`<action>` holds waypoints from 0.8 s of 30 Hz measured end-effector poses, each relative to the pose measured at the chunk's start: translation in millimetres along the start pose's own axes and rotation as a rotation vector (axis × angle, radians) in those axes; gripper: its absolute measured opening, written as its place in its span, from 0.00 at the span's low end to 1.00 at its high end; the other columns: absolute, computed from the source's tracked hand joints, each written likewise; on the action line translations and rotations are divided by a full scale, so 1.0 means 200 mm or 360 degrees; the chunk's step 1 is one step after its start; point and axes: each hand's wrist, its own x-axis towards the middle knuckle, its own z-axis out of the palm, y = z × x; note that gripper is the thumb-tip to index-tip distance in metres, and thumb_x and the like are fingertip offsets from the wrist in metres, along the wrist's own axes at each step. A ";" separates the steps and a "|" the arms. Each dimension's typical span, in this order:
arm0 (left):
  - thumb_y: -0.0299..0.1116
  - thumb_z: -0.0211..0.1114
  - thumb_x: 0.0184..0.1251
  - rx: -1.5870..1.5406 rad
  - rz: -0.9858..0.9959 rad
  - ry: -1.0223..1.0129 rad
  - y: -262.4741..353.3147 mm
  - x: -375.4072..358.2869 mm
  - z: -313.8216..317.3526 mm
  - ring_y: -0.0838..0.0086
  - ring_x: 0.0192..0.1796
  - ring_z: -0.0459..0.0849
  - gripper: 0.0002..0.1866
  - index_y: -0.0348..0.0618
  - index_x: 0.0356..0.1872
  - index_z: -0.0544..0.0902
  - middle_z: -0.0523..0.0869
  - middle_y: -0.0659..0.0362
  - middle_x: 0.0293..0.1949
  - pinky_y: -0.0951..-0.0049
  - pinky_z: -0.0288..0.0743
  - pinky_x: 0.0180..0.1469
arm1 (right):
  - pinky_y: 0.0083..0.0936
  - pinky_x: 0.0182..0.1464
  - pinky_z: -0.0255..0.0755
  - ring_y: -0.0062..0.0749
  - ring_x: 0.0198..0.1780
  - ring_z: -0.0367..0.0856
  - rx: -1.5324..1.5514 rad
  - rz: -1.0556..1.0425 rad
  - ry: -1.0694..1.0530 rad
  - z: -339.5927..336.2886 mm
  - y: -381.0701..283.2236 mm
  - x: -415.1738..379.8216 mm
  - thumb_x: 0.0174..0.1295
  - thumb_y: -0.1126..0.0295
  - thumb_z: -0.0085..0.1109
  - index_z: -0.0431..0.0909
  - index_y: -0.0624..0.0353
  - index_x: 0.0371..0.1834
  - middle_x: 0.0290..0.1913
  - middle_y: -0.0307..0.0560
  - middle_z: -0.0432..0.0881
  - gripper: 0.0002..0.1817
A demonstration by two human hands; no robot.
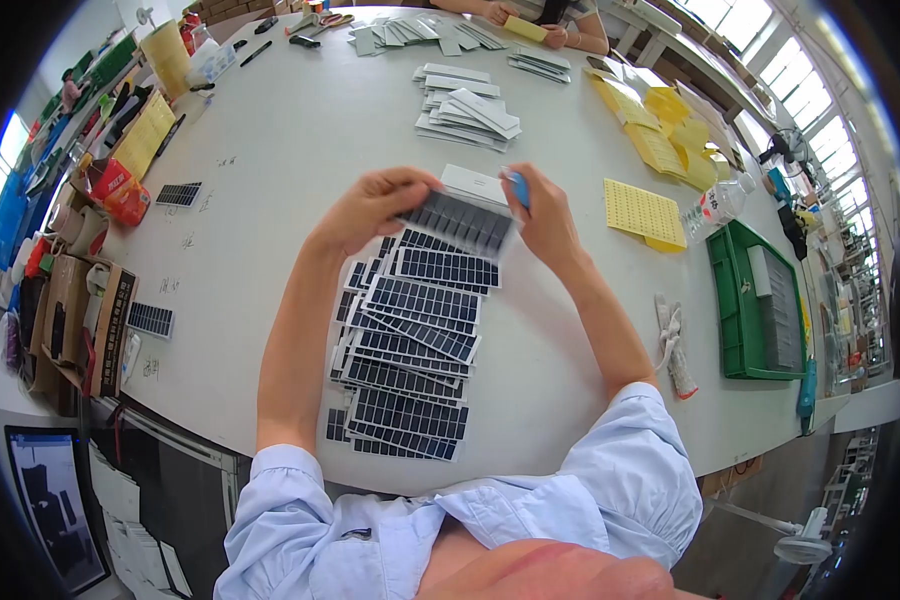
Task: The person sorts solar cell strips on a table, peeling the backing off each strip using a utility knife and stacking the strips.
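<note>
1. The panel is a small dark solar panel, held up over the middle of the table, just above a long pile of panels.
2. The left hand grips the panel's left end with its fingers closed on it.
3. The right hand is at the panel's right end and grasps a blue pen; I cannot tell if it pinches the panel too.
4. The pile runs from under the hands to the near edge, and its panels lie crooked on each other.
5. The panel looks blurry, so it may be moving. It could slip and drop on the pile, since thin panels may crack.
6. The pen tip is close to the dark face and could scratch it.
7. An arm could bump the crooked pile and push panels off the near edge.
8. Yellow sheets lie toward the right edge, beside a green tray.
</note>
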 end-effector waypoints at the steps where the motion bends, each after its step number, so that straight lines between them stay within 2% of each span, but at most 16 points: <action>1: 0.35 0.62 0.74 -0.0037 0.0021 -0.0150 0.01 0.00 0.08 0.92 0.25 0.66 0.10 0.45 0.48 0.85 0.81 0.69 0.34 0.89 0.56 0.20 | 0.38 0.41 0.74 0.58 0.39 0.81 -0.0232 0.0169 -0.0135 0.03 0.11 0.01 0.68 0.68 0.58 0.76 0.60 0.47 0.36 0.59 0.82 0.09; 3: 0.35 0.62 0.74 0.0026 -0.0041 -0.0010 0.00 0.04 0.15 0.91 0.25 0.66 0.10 0.44 0.49 0.85 0.81 0.69 0.33 0.89 0.56 0.21 | 0.39 0.39 0.73 0.56 0.35 0.81 0.0041 0.0584 -0.0064 0.03 0.14 0.02 0.68 0.66 0.58 0.78 0.59 0.46 0.33 0.58 0.82 0.10; 4: 0.35 0.62 0.74 0.0271 -0.0077 0.0183 -0.02 0.05 0.12 0.90 0.23 0.64 0.11 0.43 0.49 0.84 0.79 0.69 0.32 0.89 0.56 0.21 | 0.32 0.33 0.72 0.40 0.27 0.80 0.0057 0.0498 0.0084 0.01 0.16 0.02 0.67 0.65 0.60 0.80 0.58 0.44 0.27 0.48 0.80 0.09; 6: 0.37 0.62 0.74 0.0232 -0.0037 0.0239 -0.03 0.04 0.04 0.91 0.22 0.63 0.11 0.42 0.49 0.84 0.80 0.68 0.32 0.89 0.55 0.20 | 0.21 0.28 0.68 0.20 0.24 0.72 0.0735 0.0889 -0.0098 -0.08 0.14 0.05 0.67 0.66 0.61 0.80 0.60 0.43 0.24 0.36 0.75 0.09; 7: 0.38 0.62 0.74 0.0195 -0.0028 0.0290 -0.04 0.03 0.01 0.91 0.21 0.62 0.12 0.42 0.48 0.84 0.80 0.68 0.32 0.89 0.55 0.19 | 0.14 0.27 0.64 0.12 0.25 0.68 0.1011 0.0900 -0.0171 -0.12 0.10 0.05 0.65 0.67 0.64 0.80 0.61 0.46 0.24 0.30 0.70 0.11; 8: 0.39 0.62 0.74 0.0197 -0.0008 0.0336 -0.04 0.03 0.01 0.91 0.20 0.60 0.13 0.42 0.49 0.84 0.80 0.68 0.32 0.89 0.54 0.19 | 0.14 0.27 0.64 0.12 0.25 0.68 0.1020 0.0904 -0.0179 -0.13 0.08 0.05 0.65 0.67 0.64 0.80 0.61 0.46 0.24 0.30 0.70 0.11; 10: 0.39 0.62 0.74 0.0166 -0.0027 0.0340 -0.03 0.03 0.00 0.91 0.20 0.61 0.13 0.42 0.49 0.83 0.80 0.68 0.31 0.89 0.54 0.19 | 0.16 0.27 0.64 0.14 0.24 0.69 0.1319 0.0758 -0.0443 -0.15 0.05 0.05 0.61 0.68 0.69 0.79 0.62 0.50 0.24 0.31 0.72 0.17; 11: 0.39 0.62 0.74 0.0133 -0.0042 0.0335 -0.03 0.03 0.00 0.91 0.21 0.61 0.14 0.42 0.50 0.83 0.80 0.69 0.30 0.89 0.54 0.19 | 0.14 0.26 0.64 0.14 0.22 0.69 0.1468 0.0690 -0.0516 -0.14 0.02 0.05 0.53 0.64 0.77 0.77 0.62 0.54 0.23 0.30 0.71 0.27; 14: 0.39 0.62 0.73 0.0057 -0.0078 0.0274 -0.04 0.02 0.01 0.91 0.22 0.62 0.14 0.42 0.50 0.83 0.79 0.69 0.30 0.90 0.55 0.19 | 0.13 0.26 0.64 0.14 0.23 0.72 0.1364 0.0630 -0.0686 -0.11 0.00 0.03 0.47 0.61 0.81 0.78 0.61 0.53 0.23 0.31 0.74 0.31; 15: 0.39 0.62 0.73 0.0056 -0.0084 0.0276 -0.04 0.02 0.00 0.91 0.22 0.62 0.14 0.42 0.50 0.83 0.79 0.69 0.30 0.90 0.55 0.19 | 0.15 0.26 0.63 0.15 0.23 0.70 0.1439 0.0557 -0.0708 -0.11 0.02 0.01 0.56 0.63 0.75 0.80 0.61 0.50 0.23 0.33 0.74 0.22; 18: 0.38 0.62 0.74 0.0191 -0.0100 0.0214 -0.01 0.00 0.01 0.91 0.23 0.64 0.13 0.42 0.51 0.82 0.77 0.70 0.30 0.89 0.57 0.22 | 0.15 0.26 0.63 0.15 0.23 0.70 0.1629 0.0763 -0.0567 -0.10 0.01 0.02 0.62 0.61 0.70 0.81 0.60 0.47 0.23 0.33 0.74 0.17; 19: 0.38 0.61 0.74 0.0246 -0.0097 0.0247 0.00 0.00 0.02 0.90 0.23 0.64 0.13 0.42 0.51 0.82 0.77 0.70 0.29 0.89 0.58 0.22 | 0.15 0.25 0.62 0.14 0.23 0.69 0.1428 0.0881 -0.0353 -0.07 0.01 0.03 0.67 0.60 0.64 0.81 0.61 0.44 0.23 0.34 0.74 0.14; 21: 0.34 0.61 0.73 0.0485 -0.0052 0.0370 -0.01 0.01 0.03 0.88 0.23 0.67 0.11 0.40 0.50 0.83 0.76 0.69 0.26 0.86 0.62 0.24 | 0.15 0.24 0.62 0.13 0.23 0.68 0.1239 0.0732 -0.0224 -0.05 0.02 0.06 0.66 0.60 0.65 0.81 0.63 0.47 0.25 0.35 0.77 0.17; 22: 0.33 0.62 0.72 0.0632 -0.0017 0.0424 -0.02 0.02 0.03 0.87 0.22 0.68 0.11 0.40 0.50 0.83 0.75 0.68 0.24 0.84 0.64 0.24 | 0.17 0.28 0.67 0.15 0.25 0.71 0.0984 0.0792 -0.0403 -0.09 0.02 0.05 0.64 0.62 0.67 0.82 0.64 0.46 0.28 0.36 0.80 0.16; 24: 0.33 0.64 0.70 0.0737 0.0008 0.0452 -0.02 0.02 0.06 0.85 0.20 0.71 0.14 0.39 0.52 0.80 0.74 0.66 0.23 0.81 0.66 0.25 | 0.19 0.34 0.71 0.17 0.30 0.74 0.0462 0.0626 -0.0601 -0.08 -0.04 0.05 0.61 0.64 0.70 0.84 0.62 0.43 0.30 0.36 0.82 0.14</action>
